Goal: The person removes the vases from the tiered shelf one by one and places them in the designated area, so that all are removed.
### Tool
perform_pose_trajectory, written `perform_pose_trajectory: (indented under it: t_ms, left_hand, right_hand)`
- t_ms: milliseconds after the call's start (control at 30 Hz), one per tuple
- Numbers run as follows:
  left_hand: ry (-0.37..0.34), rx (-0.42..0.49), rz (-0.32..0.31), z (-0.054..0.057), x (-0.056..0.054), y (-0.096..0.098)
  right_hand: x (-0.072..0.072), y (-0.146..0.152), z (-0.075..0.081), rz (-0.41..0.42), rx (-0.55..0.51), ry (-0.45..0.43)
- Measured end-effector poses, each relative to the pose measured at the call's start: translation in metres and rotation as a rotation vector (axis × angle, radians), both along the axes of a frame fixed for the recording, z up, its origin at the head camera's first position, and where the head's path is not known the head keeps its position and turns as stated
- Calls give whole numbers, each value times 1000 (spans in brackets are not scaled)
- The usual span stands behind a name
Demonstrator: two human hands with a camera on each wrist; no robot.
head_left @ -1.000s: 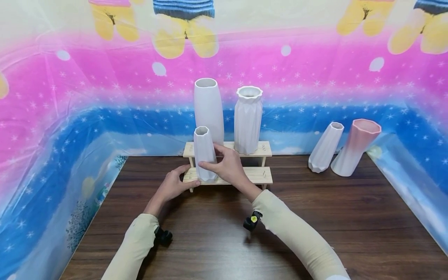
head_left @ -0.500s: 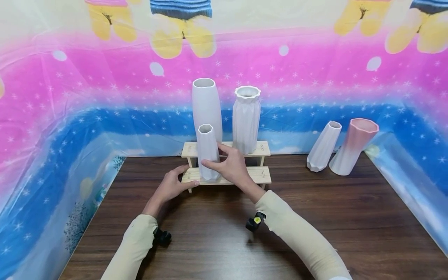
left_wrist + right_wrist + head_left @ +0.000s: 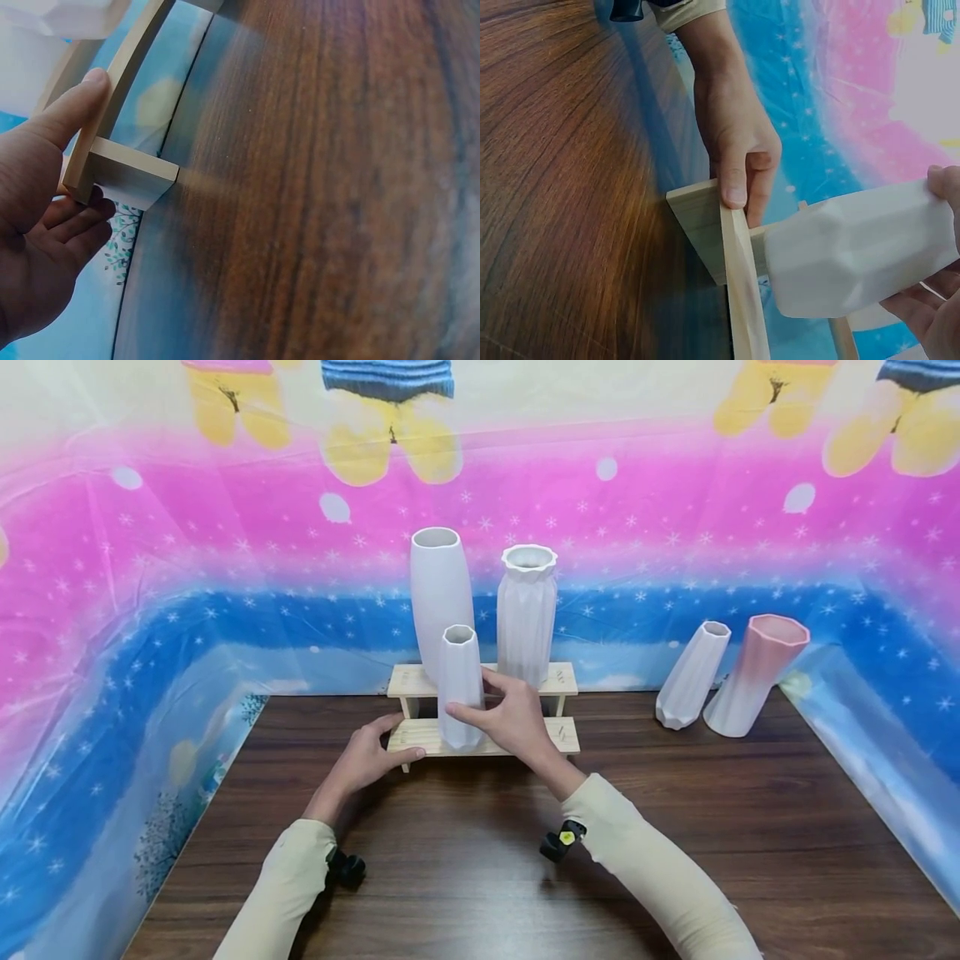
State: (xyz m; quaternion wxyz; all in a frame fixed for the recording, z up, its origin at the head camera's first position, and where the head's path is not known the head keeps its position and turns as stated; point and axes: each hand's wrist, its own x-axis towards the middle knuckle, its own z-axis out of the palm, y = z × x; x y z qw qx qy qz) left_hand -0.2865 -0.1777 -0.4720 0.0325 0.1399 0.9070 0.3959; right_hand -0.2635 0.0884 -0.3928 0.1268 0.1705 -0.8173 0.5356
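Observation:
My right hand [image 3: 513, 714] grips a small white faceted vase [image 3: 459, 672], thumb on its near side and fingers behind. The vase stands nearly upright at the lower step of a two-tier wooden rack [image 3: 558, 739], left of the step's middle. In the right wrist view the base of this vase [image 3: 817, 259] is right by the step's board [image 3: 742, 300]. With thumb on the lower step's left end and fingers curled beyond it, my left hand [image 3: 365, 758] holds the rack. The left wrist view shows that thumb pressed on the board [image 3: 112, 97].
On the upper step stand a tall smooth white vase [image 3: 438, 602] and a white vase with a scalloped rim [image 3: 527, 618]. A slanted white vase [image 3: 692, 677] and a pink-and-white vase [image 3: 753, 681] are at the right back of the dark wooden table [image 3: 465, 860]. A printed cloth [image 3: 675, 527] hangs behind.
My right hand has shifted the small white vase to the right along the lower step. My left hand stays at the rack's left end.

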Motion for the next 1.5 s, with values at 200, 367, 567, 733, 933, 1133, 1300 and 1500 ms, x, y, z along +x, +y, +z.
perform_pose_trajectory:
  t_ms: [200,367,567,733,933,1133,1300,1500]
  left_hand:
    - [-4,6,-8,1,1,0]
    - [2,0,-6,1,1,0]
    - [4,-1,-4,0,0,0]
    - [-5,-4,-8,0,1,0]
    - [2,0,-12,1,1,0]
    - [-4,6,-13,1,1,0]
    - [6,-3,-12,1,2,0]
    - [7,-8,-11,1,1,1]
  right_hand:
    - [4,9,0,5,11,6]
    - [6,17,1,-3,40,16]
    - [10,29,2,-15,35,18]
    - [15,40,5,-47,43,34]
    - [21,55,8,-43,23,30]
    - [24,69,8,-78,13,16]
    - [23,82,7,-104,-2,16]
    - [23,98,8,-140,22,47]
